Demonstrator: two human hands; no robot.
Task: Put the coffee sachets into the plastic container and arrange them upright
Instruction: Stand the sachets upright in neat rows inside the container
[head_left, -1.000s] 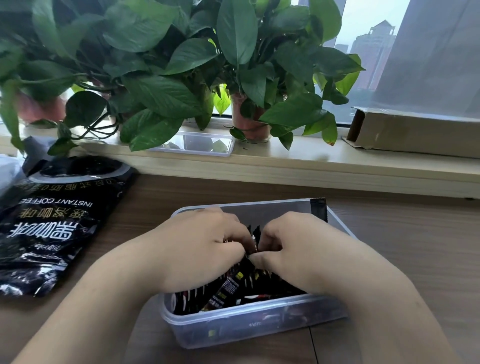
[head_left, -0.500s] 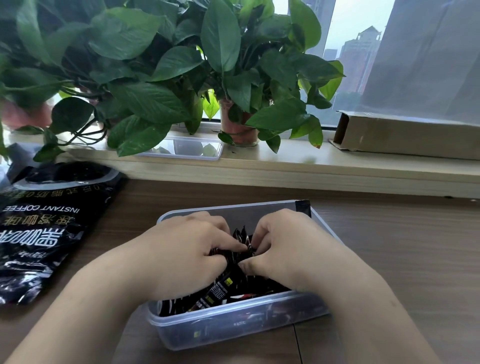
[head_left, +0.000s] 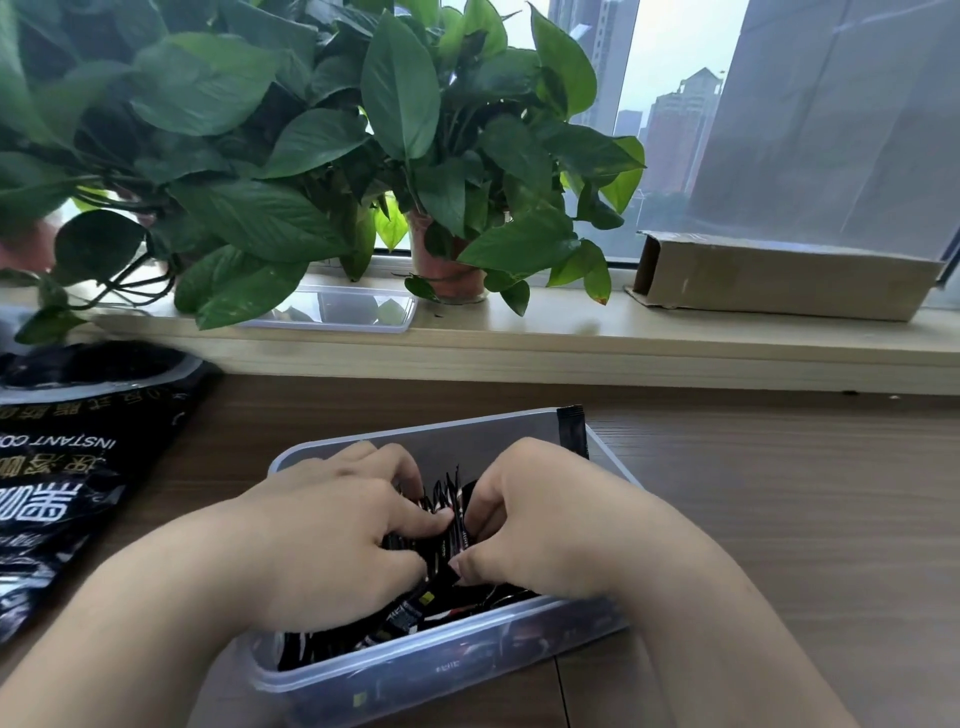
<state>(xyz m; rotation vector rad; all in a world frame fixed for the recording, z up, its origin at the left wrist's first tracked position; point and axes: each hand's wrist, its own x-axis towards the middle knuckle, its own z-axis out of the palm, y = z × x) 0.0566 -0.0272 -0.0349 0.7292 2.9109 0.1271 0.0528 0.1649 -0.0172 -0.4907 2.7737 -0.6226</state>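
Note:
A clear plastic container sits on the wooden table in front of me, filled with black coffee sachets. Both my hands are inside it. My left hand and my right hand curl their fingers around a bunch of sachets standing on edge between them. More sachets lie slanted near the front wall. One sachet stands upright at the far right corner. My hands hide most of the container's inside.
A large black instant-coffee bag lies on the table at the left. On the windowsill behind are potted plants, a clear lid and a cardboard box. Bare table extends to the right.
My hands stay together in the container, working the same bunch of sachets; the fingers have shifted a little. The camera has swung slightly, so the container appears further left.

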